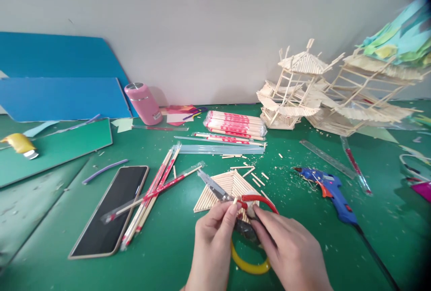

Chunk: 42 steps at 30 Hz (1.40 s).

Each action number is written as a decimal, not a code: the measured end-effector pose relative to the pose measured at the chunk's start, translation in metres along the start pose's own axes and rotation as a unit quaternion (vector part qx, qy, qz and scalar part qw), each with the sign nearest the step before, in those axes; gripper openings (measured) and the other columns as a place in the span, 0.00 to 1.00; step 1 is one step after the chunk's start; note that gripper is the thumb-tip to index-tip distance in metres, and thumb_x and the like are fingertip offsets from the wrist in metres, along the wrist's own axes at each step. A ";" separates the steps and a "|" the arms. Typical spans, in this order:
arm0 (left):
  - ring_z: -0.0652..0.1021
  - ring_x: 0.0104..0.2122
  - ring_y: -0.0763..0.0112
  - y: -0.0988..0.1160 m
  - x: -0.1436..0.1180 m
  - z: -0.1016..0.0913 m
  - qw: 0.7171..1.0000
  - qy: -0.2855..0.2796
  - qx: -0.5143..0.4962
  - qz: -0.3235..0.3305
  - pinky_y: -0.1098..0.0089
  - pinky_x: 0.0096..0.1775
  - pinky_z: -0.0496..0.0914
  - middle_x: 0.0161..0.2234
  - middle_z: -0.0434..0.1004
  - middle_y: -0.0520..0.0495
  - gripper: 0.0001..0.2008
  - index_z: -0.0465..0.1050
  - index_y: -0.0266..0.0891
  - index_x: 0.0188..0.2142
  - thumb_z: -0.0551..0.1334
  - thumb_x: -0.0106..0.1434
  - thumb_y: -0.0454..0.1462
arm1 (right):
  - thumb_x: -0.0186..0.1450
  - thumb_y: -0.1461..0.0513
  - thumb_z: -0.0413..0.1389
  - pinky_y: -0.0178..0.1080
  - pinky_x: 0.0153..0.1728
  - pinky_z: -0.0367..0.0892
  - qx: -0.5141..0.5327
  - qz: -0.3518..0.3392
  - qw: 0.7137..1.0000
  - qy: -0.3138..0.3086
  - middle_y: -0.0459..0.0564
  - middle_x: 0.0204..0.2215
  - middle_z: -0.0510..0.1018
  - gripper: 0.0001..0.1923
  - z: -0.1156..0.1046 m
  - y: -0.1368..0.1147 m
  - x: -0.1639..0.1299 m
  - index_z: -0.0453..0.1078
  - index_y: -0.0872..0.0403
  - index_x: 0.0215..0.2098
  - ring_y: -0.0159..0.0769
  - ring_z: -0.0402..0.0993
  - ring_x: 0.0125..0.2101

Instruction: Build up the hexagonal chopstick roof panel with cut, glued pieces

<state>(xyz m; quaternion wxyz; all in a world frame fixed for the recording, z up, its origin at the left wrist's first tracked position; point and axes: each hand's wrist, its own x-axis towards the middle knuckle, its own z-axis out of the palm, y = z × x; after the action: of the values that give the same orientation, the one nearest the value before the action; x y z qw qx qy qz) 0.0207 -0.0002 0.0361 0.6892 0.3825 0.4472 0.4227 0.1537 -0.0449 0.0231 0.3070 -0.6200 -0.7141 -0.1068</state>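
Nearest, above the green bench (pixel 168 266): the left hand (pixel 214 230) has its fingers pinched on a short stick (pixel 235 200), upright beside the pivot of the scissors (pixel 218 191); whether the stick meets the blades cannot be told. The fingers of the right hand (pixel 291 239) are closed around the scissors' handles, one loop red, one yellow. The stick appears to be bare wood, presumably light, stiff and dry, with good grip but liable to snap or splinter; it is best held near one end, clear of the blades. The scissors, heavier and rigid, are best held by the loops.

Beneath the blades lies a panel (pixel 243 184) of sticks in fanned rows, probably fragile along its joints and better lifted by its edges. To the left, a phone (pixel 111 214) lies partly under wrapped sticks (pixel 160 190), whose film is likely slippery; to the right lies a blue glue gun (pixel 332 188).

Farther off, a bundle (pixel 235 122) carries red printing, as do the wrapped sticks, too small to read. The pink flask (pixel 143 104) bears a small label, likewise illegible. Farthest right stand openwork stick models (pixel 305 64), evidently delicate. No brand is legible.
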 end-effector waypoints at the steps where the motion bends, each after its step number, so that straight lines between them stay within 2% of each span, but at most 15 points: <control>1: 0.73 0.34 0.68 0.000 0.000 0.001 1.000 0.001 -0.002 0.000 0.72 0.38 0.67 0.32 0.77 0.44 0.12 0.77 0.35 0.36 0.61 0.58 0.41 | 0.65 0.63 0.48 0.37 0.23 0.68 -0.007 -0.005 1.000 0.009 0.50 0.28 0.81 0.13 0.001 0.000 0.000 0.73 0.60 0.38 0.36 0.76 0.22; 6: 0.73 0.31 0.70 0.000 0.007 -0.003 0.999 -0.029 -0.034 -0.023 0.73 0.35 0.67 0.29 0.76 0.46 0.10 0.76 0.34 0.32 0.62 0.57 0.40 | 0.63 0.66 0.50 0.37 0.23 0.68 0.012 -0.027 0.999 0.018 0.53 0.30 0.80 0.12 0.001 -0.004 0.001 0.72 0.63 0.39 0.35 0.76 0.23; 9: 0.73 0.31 0.72 0.002 0.012 -0.009 0.998 -0.040 -0.031 -0.023 0.74 0.36 0.66 0.28 0.76 0.47 0.09 0.76 0.34 0.32 0.62 0.57 0.39 | 0.60 0.67 0.53 0.36 0.30 0.70 0.077 -0.019 0.997 0.020 0.52 0.32 0.79 0.10 -0.009 0.001 0.000 0.72 0.60 0.40 0.36 0.76 0.30; 13: 0.73 0.29 0.73 0.007 0.015 -0.013 0.997 -0.033 -0.042 -0.054 0.76 0.33 0.67 0.27 0.76 0.47 0.10 0.77 0.33 0.31 0.64 0.55 0.40 | 0.59 0.68 0.54 0.33 0.32 0.68 0.190 0.130 0.972 0.039 0.48 0.35 0.75 0.13 -0.019 0.026 0.001 0.69 0.51 0.42 0.33 0.71 0.34; 14: 0.74 0.29 0.74 0.008 0.015 -0.013 0.996 -0.035 -0.051 -0.064 0.76 0.33 0.67 0.27 0.77 0.47 0.10 0.77 0.33 0.30 0.65 0.54 0.40 | 0.60 0.66 0.54 0.33 0.32 0.67 0.241 0.196 0.950 0.001 0.48 0.37 0.75 0.15 -0.018 0.034 0.003 0.68 0.49 0.45 0.32 0.71 0.34; 16: 0.74 0.28 0.75 0.010 0.014 -0.012 0.994 -0.047 -0.067 -0.073 0.77 0.33 0.67 0.27 0.77 0.47 0.09 0.77 0.33 0.29 0.65 0.54 0.39 | 0.61 0.63 0.54 0.34 0.36 0.67 0.418 0.284 0.852 -0.137 0.49 0.43 0.72 0.18 -0.012 0.046 0.009 0.64 0.47 0.50 0.33 0.69 0.39; 19: 0.74 0.27 0.76 0.012 0.012 -0.011 0.992 -0.062 -0.087 -0.073 0.77 0.33 0.67 0.25 0.76 0.48 0.08 0.77 0.33 0.27 0.66 0.53 0.39 | 0.57 0.60 0.59 0.38 0.39 0.67 0.542 0.276 0.752 -0.254 0.49 0.41 0.74 0.16 -0.002 0.052 0.017 0.69 0.50 0.45 0.36 0.71 0.39; 24: 0.75 0.28 0.74 0.011 0.012 -0.009 0.990 -0.032 -0.110 -0.080 0.76 0.34 0.68 0.25 0.76 0.48 0.08 0.77 0.33 0.28 0.66 0.52 0.38 | 0.58 0.61 0.59 0.31 0.36 0.65 0.615 0.305 0.681 -0.255 0.44 0.29 0.76 0.05 0.005 0.044 0.016 0.75 0.51 0.32 0.29 0.72 0.32; 29: 0.75 0.29 0.73 0.008 0.013 -0.010 0.992 -0.030 -0.099 -0.069 0.76 0.34 0.68 0.27 0.78 0.46 0.09 0.77 0.33 0.29 0.66 0.52 0.38 | 0.62 0.59 0.53 0.33 0.37 0.65 0.683 0.373 0.589 -0.219 0.44 0.31 0.77 0.16 0.003 0.044 0.005 0.66 0.45 0.49 0.29 0.72 0.33; 31: 0.75 0.28 0.74 0.007 0.013 -0.011 0.992 -0.030 -0.100 -0.068 0.77 0.33 0.68 0.27 0.78 0.46 0.08 0.77 0.33 0.29 0.67 0.52 0.38 | 0.62 0.61 0.51 0.32 0.35 0.64 0.709 0.404 0.542 -0.201 0.45 0.30 0.77 0.20 0.000 0.043 0.004 0.62 0.47 0.53 0.29 0.71 0.32; 33: 0.74 0.27 0.76 0.005 0.014 -0.011 0.992 -0.026 -0.103 -0.065 0.78 0.32 0.67 0.26 0.78 0.47 0.08 0.77 0.33 0.28 0.67 0.52 0.38 | 0.62 0.60 0.51 0.31 0.33 0.64 0.716 0.419 0.522 -0.198 0.46 0.29 0.76 0.21 -0.004 0.040 0.006 0.60 0.50 0.54 0.29 0.70 0.30; 35: 0.74 0.27 0.77 0.004 0.014 -0.010 0.993 -0.023 -0.103 -0.057 0.79 0.31 0.67 0.25 0.78 0.47 0.07 0.77 0.33 0.27 0.67 0.52 0.37 | 0.63 0.58 0.51 0.33 0.35 0.65 0.696 0.421 0.549 -0.192 0.47 0.32 0.75 0.21 -0.007 0.036 0.009 0.59 0.50 0.55 0.31 0.71 0.33; 36: 0.74 0.27 0.77 0.003 0.014 -0.010 0.993 -0.022 -0.102 -0.053 0.79 0.31 0.67 0.25 0.78 0.47 0.07 0.77 0.33 0.27 0.67 0.52 0.37 | 0.63 0.57 0.51 0.34 0.38 0.65 0.676 0.420 0.578 -0.180 0.48 0.36 0.75 0.21 -0.009 0.034 0.009 0.58 0.49 0.54 0.32 0.70 0.36; 39: 0.74 0.26 0.76 0.003 0.015 -0.010 0.994 -0.023 -0.100 -0.047 0.78 0.31 0.67 0.25 0.77 0.48 0.07 0.77 0.33 0.29 0.66 0.53 0.38 | 0.63 0.57 0.51 0.35 0.45 0.63 0.573 0.393 0.709 -0.122 0.49 0.47 0.69 0.18 -0.011 0.028 0.005 0.59 0.47 0.51 0.35 0.66 0.46; 42: 0.73 0.26 0.76 0.005 0.013 -0.010 0.995 -0.021 -0.090 -0.038 0.78 0.30 0.67 0.25 0.77 0.48 0.08 0.77 0.34 0.29 0.65 0.54 0.38 | 0.62 0.60 0.52 0.35 0.42 0.66 0.434 0.294 0.848 -0.075 0.51 0.48 0.66 0.14 -0.008 0.025 -0.001 0.62 0.48 0.47 0.37 0.66 0.46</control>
<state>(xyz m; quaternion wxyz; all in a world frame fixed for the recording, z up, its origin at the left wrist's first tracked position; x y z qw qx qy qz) 0.0137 0.0153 0.0340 0.7456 0.3106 0.4068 0.4269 0.1802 -0.0449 0.0229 0.5073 -0.6106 -0.4932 0.3558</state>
